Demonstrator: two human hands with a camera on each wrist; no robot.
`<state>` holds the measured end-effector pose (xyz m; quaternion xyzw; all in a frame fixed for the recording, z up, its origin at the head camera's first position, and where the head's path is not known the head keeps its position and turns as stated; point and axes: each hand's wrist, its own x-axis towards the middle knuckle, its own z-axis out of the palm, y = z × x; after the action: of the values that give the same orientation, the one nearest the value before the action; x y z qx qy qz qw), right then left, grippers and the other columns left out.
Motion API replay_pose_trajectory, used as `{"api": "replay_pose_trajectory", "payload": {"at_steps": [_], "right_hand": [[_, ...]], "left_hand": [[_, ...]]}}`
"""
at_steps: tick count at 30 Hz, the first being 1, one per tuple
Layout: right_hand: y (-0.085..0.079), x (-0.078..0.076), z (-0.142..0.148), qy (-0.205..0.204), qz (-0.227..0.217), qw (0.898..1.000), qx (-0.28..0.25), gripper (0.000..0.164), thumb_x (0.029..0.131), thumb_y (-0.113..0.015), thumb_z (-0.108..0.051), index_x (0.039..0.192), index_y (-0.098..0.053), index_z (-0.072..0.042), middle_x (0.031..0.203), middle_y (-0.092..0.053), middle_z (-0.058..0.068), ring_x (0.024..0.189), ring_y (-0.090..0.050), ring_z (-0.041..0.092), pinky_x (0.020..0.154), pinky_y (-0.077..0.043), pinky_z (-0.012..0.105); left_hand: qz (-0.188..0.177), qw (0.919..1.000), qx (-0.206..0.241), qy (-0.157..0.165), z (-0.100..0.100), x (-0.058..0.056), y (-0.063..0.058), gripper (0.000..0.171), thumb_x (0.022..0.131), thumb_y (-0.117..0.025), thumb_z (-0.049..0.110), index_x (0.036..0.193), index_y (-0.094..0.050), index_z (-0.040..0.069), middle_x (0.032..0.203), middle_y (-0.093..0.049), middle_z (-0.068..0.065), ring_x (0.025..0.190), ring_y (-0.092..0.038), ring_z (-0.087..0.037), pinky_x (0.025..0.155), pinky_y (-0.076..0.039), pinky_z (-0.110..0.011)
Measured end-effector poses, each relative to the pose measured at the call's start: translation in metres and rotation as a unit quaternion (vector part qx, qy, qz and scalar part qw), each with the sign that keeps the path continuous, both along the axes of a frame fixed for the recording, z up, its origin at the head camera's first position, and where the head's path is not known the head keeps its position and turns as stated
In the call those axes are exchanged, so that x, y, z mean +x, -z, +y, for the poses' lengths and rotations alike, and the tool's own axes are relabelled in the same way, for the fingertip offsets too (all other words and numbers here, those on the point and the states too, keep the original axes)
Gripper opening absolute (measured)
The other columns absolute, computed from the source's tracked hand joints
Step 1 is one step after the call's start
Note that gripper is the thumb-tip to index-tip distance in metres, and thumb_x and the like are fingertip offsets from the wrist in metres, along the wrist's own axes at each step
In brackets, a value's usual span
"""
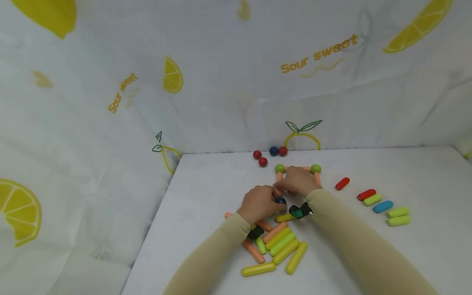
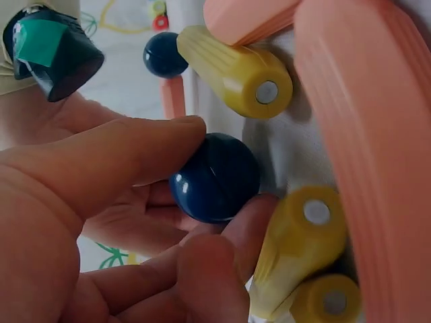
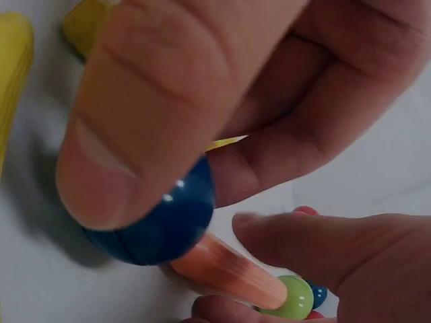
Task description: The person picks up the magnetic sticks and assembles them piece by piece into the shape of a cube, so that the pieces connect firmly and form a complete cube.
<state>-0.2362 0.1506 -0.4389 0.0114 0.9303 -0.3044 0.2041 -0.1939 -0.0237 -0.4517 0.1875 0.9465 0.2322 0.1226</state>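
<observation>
My left hand (image 1: 261, 201) pinches a glossy blue ball (image 2: 217, 177) between thumb and fingers, just above the table. Past it, my right hand (image 1: 299, 180) has its thumb and a finger about an orange magnetic stick (image 3: 232, 272), whose far end meets a green ball (image 3: 295, 297). The stick's near end lies behind the blue ball in the right wrist view; whether they touch, I cannot tell. More orange sticks join this green ball and a second green ball (image 1: 316, 169). A yellow stick (image 2: 232, 70) meets another blue ball (image 2: 165, 55), hidden in the head view.
Several yellow, lime and orange sticks (image 1: 283, 244) lie in front of the hands. Short red, lime and blue sticks (image 1: 383, 206) are at the right. Red balls (image 1: 263, 162) and a blue ball (image 1: 273, 151) sit near the table's back edge, before a lemon-print cloth (image 1: 221, 102).
</observation>
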Motion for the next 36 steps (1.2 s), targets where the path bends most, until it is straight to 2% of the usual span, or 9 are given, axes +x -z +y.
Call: {"api": "replay_pose_trajectory", "payload": {"at_steps": [7,12,17,21,25,28,31,33,36], "right_hand": [[0.002,0.004,0.01,0.003,0.022,1.0,-0.006,0.026,0.092,-0.065,-0.027,0.073,-0.065,-0.009,0.06,-0.052,0.0,0.058,-0.051,0.017,0.056,-0.034,0.027],[-0.002,0.005,0.012,-0.009,0.019,1.0,0.0,0.029,0.092,-0.064,-0.029,0.07,-0.063,-0.01,0.057,-0.05,-0.001,0.057,-0.05,0.016,0.056,-0.033,0.027],[0.0,0.005,0.015,-0.017,0.016,1.0,0.005,0.037,0.097,-0.066,-0.035,0.07,-0.067,-0.009,0.056,-0.051,-0.002,0.056,-0.05,0.014,0.055,-0.033,0.026],[-0.006,0.015,0.029,-0.023,0.067,0.998,-0.001,0.041,0.102,-0.067,-0.042,0.092,-0.079,-0.004,0.074,-0.068,0.004,0.066,-0.057,0.017,0.059,-0.041,0.028],[-0.01,0.036,0.053,-0.012,0.146,0.989,-0.006,0.038,0.103,-0.07,-0.041,0.111,-0.077,-0.004,0.099,-0.074,0.011,0.082,-0.064,0.022,0.068,-0.051,0.031],[-0.006,0.055,0.07,0.002,0.174,0.985,-0.006,0.034,0.102,-0.073,-0.039,0.114,-0.076,-0.008,0.103,-0.073,0.011,0.089,-0.065,0.025,0.07,-0.053,0.031],[0.001,0.073,0.085,0.009,0.181,0.983,0.0,0.033,0.101,-0.075,-0.038,0.117,-0.076,-0.009,0.105,-0.073,0.012,0.095,-0.064,0.028,0.07,-0.051,0.031],[0.007,0.082,0.093,0.01,0.179,0.984,0.004,0.035,0.099,-0.077,-0.037,0.121,-0.075,-0.009,0.108,-0.074,0.014,0.097,-0.064,0.029,0.07,-0.052,0.032],[0.014,0.087,0.099,0.005,0.162,0.987,0.006,0.041,0.096,-0.082,-0.038,0.125,-0.074,-0.01,0.112,-0.073,0.017,0.1,-0.065,0.032,0.071,-0.054,0.035]], "left_hand": [[-0.001,0.9998,0.012,-0.016,0.01,-0.003,0.006,0.033,0.091,-0.084,0.039,0.069,-0.068,0.022,0.059,-0.053,0.011,0.056,-0.05,-0.01,0.051,-0.036,-0.025],[-0.008,0.9988,0.023,-0.043,0.012,-0.004,0.008,0.034,0.093,-0.082,0.042,0.072,-0.068,0.02,0.057,-0.053,0.009,0.053,-0.05,-0.011,0.048,-0.034,-0.025],[-0.003,0.9984,0.029,-0.047,0.012,-0.004,0.01,0.035,0.095,-0.081,0.046,0.077,-0.071,0.017,0.058,-0.054,0.008,0.054,-0.05,-0.01,0.049,-0.035,-0.024],[-0.001,0.9985,0.024,-0.049,0.011,-0.005,0.007,0.034,0.096,-0.081,0.048,0.09,-0.078,0.015,0.062,-0.06,0.007,0.058,-0.053,-0.01,0.052,-0.038,-0.024],[0.006,0.9989,0.014,-0.044,0.006,-0.003,-0.001,0.039,0.097,-0.079,0.05,0.109,-0.08,0.013,0.077,-0.071,0.006,0.066,-0.058,-0.008,0.059,-0.044,-0.023],[-0.001,0.9996,0.021,-0.02,-0.007,0.004,-0.008,0.035,0.098,-0.078,0.046,0.114,-0.078,0.014,0.085,-0.074,0.007,0.071,-0.061,-0.006,0.064,-0.049,-0.022],[-0.014,0.9991,0.013,0.039,-0.028,0.015,-0.012,0.02,0.1,-0.078,0.032,0.112,-0.078,0.016,0.087,-0.073,0.009,0.076,-0.062,-0.006,0.07,-0.052,-0.021],[-0.009,0.9961,-0.01,0.087,-0.042,0.021,-0.014,0.012,0.1,-0.077,0.023,0.11,-0.08,0.017,0.092,-0.074,0.01,0.082,-0.064,-0.006,0.076,-0.054,-0.021],[0.007,0.9903,-0.055,0.127,-0.057,0.025,-0.018,0.014,0.101,-0.077,0.017,0.113,-0.082,0.017,0.103,-0.078,0.01,0.094,-0.066,-0.007,0.088,-0.056,-0.022]]}}
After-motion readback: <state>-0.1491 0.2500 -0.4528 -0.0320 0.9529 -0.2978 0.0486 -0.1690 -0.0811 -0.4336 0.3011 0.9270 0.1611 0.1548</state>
